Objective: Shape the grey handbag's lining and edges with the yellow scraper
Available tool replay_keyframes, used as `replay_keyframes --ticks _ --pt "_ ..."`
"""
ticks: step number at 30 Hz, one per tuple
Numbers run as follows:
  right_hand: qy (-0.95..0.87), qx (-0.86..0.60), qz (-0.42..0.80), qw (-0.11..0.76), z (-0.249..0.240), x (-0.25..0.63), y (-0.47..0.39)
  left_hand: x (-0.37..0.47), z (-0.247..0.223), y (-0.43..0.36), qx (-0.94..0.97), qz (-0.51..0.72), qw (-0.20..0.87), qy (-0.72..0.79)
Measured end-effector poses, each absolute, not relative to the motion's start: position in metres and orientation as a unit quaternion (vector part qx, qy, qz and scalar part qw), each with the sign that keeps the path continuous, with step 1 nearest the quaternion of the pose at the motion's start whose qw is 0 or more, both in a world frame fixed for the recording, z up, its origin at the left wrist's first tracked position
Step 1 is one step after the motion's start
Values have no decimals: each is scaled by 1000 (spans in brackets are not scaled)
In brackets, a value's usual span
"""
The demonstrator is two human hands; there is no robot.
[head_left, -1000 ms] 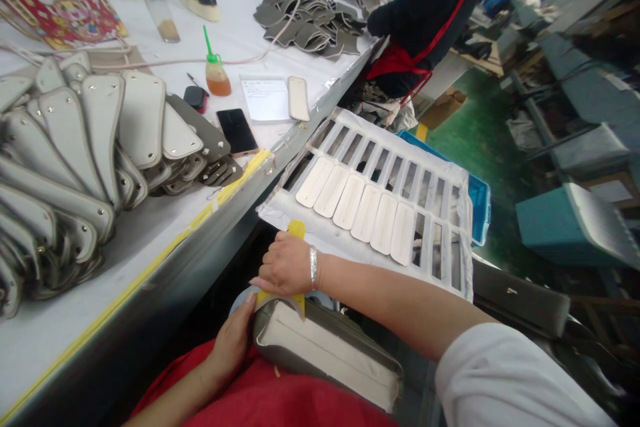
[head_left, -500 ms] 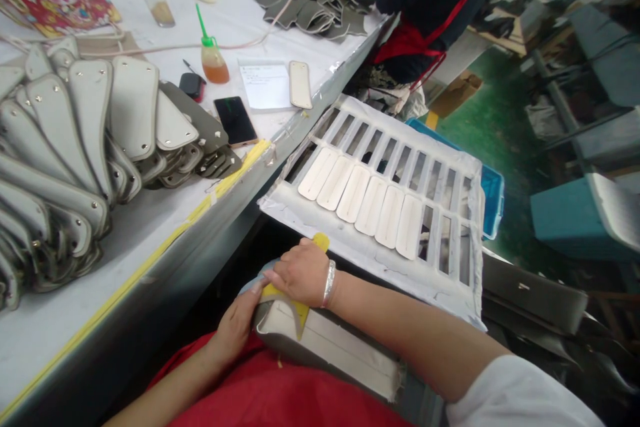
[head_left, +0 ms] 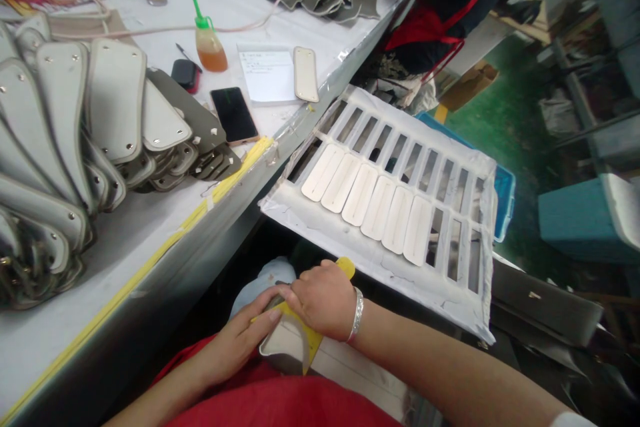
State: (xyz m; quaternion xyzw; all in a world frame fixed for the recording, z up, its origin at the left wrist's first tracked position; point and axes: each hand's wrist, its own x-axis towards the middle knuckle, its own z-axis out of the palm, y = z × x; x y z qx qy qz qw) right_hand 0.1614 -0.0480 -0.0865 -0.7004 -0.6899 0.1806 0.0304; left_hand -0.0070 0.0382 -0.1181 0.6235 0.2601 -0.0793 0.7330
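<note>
My right hand point(head_left: 325, 300), with a silver bangle at the wrist, is closed around a flat yellow plastic scraper point(head_left: 346, 267). The scraper's pointed lower part lies against a pale, grey-edged bag-like piece point(head_left: 284, 344) on my lap. Its rounded top sticks out above my fist. My left hand point(head_left: 237, 337) grips the near left corner of that piece, its fingertips close to the scraper and touching my right hand's fingers. My right fingers partly hide where scraper and piece meet.
Ahead stands a white slotted rack point(head_left: 345, 230) with several cream strips point(head_left: 377, 207). On the table to the left are piled grey straps point(head_left: 115, 100), a phone point(head_left: 233, 115), a glue bottle point(head_left: 211, 52) and a paper pad point(head_left: 267, 73). A co-worker point(head_left: 450, 0) sits beyond.
My right hand and the scraper have shifted right and slightly down. My left hand has moved a little right along the corner. The view has tilted downward slightly.
</note>
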Motion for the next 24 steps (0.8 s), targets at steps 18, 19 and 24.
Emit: replay_keyframes --ticks 18,19,24 --pt "-749 -651 126 13 -73 177 -37 -4 -116 44 593 -76 761 250" --pt "-760 -637 128 6 -73 178 -31 -6 -117 45 589 -76 764 251" --pt "-780 -600 174 -47 -77 183 -9 -4 -112 48 585 -75 747 306"
